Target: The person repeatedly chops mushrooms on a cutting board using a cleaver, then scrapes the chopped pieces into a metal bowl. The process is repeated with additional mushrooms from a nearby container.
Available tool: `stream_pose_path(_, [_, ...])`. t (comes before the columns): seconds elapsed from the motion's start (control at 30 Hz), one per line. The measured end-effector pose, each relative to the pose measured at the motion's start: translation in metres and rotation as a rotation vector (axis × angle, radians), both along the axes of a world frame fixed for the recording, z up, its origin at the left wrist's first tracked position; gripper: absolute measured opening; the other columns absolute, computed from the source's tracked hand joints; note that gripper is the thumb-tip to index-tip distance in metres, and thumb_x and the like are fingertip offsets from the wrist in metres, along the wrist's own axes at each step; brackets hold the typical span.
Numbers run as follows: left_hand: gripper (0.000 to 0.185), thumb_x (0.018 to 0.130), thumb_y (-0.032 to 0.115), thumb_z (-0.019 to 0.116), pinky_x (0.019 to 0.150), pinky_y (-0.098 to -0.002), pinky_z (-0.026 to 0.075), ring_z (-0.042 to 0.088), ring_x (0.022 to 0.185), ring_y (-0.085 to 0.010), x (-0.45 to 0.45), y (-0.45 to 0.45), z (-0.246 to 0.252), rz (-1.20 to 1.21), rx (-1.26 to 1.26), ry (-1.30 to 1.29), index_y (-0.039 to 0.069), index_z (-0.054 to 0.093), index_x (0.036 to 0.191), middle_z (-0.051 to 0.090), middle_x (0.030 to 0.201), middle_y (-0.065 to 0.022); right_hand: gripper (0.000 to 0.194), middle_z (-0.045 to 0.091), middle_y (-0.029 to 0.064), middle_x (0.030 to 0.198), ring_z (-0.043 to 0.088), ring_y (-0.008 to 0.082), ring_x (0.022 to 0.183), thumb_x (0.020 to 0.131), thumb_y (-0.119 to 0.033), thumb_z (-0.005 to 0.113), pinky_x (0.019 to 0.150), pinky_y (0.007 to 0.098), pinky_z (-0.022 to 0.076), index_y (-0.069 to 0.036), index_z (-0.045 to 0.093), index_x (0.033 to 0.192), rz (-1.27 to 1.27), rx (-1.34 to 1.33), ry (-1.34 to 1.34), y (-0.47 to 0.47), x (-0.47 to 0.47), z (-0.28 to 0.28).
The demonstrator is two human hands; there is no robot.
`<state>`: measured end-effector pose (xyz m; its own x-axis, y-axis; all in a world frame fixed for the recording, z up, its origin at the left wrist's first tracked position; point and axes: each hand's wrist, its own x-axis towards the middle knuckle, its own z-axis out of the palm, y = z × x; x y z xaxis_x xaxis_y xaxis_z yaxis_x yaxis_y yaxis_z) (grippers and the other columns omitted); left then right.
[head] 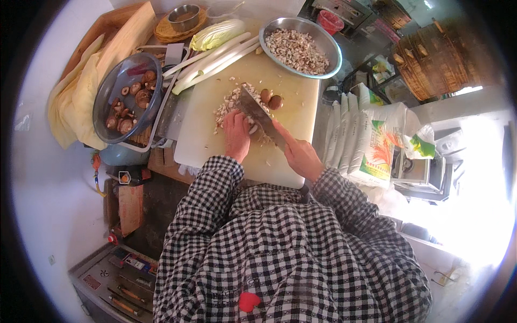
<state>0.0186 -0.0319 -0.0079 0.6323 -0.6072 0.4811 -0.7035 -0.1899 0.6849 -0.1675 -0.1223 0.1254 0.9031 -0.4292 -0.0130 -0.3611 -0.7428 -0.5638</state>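
Observation:
On a pale cutting board (pixel 198 141), my right hand (pixel 301 155) is closed around the handle end of a broad cleaver (pixel 262 117), its index finger along the blade. Chopped mushrooms (pixel 228 103) lie in a heap around the blade's far end. My left hand (pixel 236 135) rests on the board left of the blade, fingers curled beside a pale mushroom piece (pixel 253 129); whether they grip it is hard to tell. Two whole brown mushrooms (pixel 271 99) sit just right of the heap. Peeled scallion stalks (pixel 218 64) and a napa cabbage piece (pixel 218 34) lie at the board's far left.
A steel bowl (pixel 336 60) of diced mushrooms stands at the board's far right corner. To the left, a blue-grey basin (pixel 101 101) holds whole mushrooms, near a wooden box (pixel 125 36). Printed white sacks (pixel 375 141) stand to the right, below a large woven basket (pixel 436 60).

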Motion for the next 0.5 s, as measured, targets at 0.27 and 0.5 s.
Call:
stream_pose_path(0.27, [0.021,0.092,0.001,0.065,0.106,-0.0524,0.042,0.051,0.119,-0.0417,-0.001,0.003,-0.005,-0.026,0.093,-0.094,0.001,0.055,0.111,0.057,0.122,-0.0199,0.086,0.067,0.0236,0.073,0.067,0.0427,0.067,0.091,0.0,0.051,0.067,0.0556,0.0535,-0.027,0.021,0.168,0.051,0.0,0.155,-0.004,-0.006,0.046])
stream_pose_path(0.5, [0.015,0.093,-0.001,0.064,0.104,-0.0509,0.042,0.052,0.117,-0.0406,-0.003,0.004,0.001,0.012,0.086,-0.017,0.001,0.057,0.105,0.058,0.119,-0.0182,0.088,0.066,0.0236,0.073,0.066,0.0424,0.065,0.09,0.001,0.051,0.068,0.0558,0.0532,-0.028,0.021,0.168,0.021,0.03,0.042,0.003,0.007,0.002])
